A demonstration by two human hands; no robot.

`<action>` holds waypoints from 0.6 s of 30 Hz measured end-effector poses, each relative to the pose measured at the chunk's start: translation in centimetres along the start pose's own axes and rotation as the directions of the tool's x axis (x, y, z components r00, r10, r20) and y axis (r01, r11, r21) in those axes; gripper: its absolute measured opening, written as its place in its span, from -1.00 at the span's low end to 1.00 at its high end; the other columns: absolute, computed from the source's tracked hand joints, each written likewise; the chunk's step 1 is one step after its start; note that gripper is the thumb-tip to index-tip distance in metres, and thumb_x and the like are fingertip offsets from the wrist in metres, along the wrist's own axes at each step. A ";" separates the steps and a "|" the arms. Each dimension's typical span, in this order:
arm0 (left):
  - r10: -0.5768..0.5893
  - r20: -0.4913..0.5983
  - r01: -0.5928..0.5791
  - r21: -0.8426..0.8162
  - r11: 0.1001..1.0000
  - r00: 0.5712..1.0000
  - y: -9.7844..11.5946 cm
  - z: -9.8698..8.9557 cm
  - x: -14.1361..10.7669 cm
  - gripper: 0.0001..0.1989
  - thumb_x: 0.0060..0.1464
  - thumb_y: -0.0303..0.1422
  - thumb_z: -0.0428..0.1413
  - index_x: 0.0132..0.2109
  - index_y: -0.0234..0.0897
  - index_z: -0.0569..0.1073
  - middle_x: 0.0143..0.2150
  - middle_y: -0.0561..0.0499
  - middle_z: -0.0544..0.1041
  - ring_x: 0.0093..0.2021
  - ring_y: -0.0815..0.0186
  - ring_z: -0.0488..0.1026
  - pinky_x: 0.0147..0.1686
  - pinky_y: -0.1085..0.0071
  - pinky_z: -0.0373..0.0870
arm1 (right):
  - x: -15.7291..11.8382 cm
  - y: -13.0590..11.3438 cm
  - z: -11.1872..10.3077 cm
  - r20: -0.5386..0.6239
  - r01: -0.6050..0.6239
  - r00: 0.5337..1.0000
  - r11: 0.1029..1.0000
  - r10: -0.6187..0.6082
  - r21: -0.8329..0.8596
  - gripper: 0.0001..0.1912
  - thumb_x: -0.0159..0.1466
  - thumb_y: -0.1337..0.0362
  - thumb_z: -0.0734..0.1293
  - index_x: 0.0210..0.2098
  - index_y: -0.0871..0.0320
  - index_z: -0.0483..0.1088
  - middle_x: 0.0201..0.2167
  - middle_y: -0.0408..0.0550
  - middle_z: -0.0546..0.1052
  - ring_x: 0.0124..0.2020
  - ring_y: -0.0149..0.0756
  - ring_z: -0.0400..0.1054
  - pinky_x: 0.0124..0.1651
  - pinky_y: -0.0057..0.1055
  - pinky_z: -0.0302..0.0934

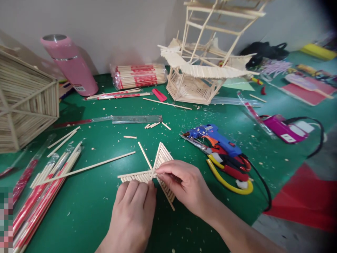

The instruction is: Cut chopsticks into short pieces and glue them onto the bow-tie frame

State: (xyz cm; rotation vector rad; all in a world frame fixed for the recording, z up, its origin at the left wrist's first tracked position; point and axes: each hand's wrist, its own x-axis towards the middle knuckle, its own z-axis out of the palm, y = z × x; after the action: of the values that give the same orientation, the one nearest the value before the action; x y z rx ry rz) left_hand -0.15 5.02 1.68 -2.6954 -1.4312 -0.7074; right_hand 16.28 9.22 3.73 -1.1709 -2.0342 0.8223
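A small frame of glued wooden sticks (163, 154) lies on the green table, its spokes meeting at a centre and some sections filled with short parallel sticks. My left hand (134, 207) is closed over the frame's lower left section, its fingertips curled on the sticks near the centre. Thumb and forefinger of my right hand (184, 182) pinch the frame at the centre, from the right. One bare spoke points up and to the left. The undersides of the left fingers are hidden.
A blue glue gun (218, 138) and yellow-handled pliers (226, 181) lie right. Chopstick packs (44, 196) and a large stick panel (28, 102) are left. Behind stand a pink bottle (70, 65), a chopstick bundle (140, 75) and a stick pavilion (195, 70). A long stick (97, 164) lies near the hands.
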 end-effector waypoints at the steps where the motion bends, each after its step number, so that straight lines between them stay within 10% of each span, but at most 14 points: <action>1: -0.001 -0.002 0.001 -0.005 1.000 1.000 0.0 0.0 0.0 -0.84 0.11 -0.52 -0.07 -0.23 -0.39 0.40 -0.47 0.01 0.37 -0.43 0.29 0.22 -0.41 0.35 0.10 | 0.0 0.0 0.0 -0.003 -0.003 1.000 1.000 0.003 0.004 -0.85 0.23 0.42 0.20 -0.32 0.16 0.40 -0.40 -0.10 0.52 -0.35 -0.38 0.39 -0.29 -0.44 0.26; 18: 0.083 0.110 -0.102 0.178 0.979 0.990 0.2 0.1 0.0 -0.67 0.09 -0.53 -0.14 -0.02 -0.45 0.33 -0.41 -0.04 0.37 -0.41 0.25 0.25 -0.36 0.29 0.12 | -0.2 0.1 -0.2 -0.025 0.001 1.000 1.000 -0.001 0.015 -0.85 0.21 0.43 0.22 -0.31 0.14 0.41 -0.39 -0.11 0.54 -0.34 -0.38 0.41 -0.27 -0.44 0.28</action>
State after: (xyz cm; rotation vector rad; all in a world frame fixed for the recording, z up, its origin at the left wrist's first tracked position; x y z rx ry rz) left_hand 0.07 4.87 1.59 -2.6684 -1.3075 -0.4157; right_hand 16.53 9.13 3.73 -1.1661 -2.0049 0.8164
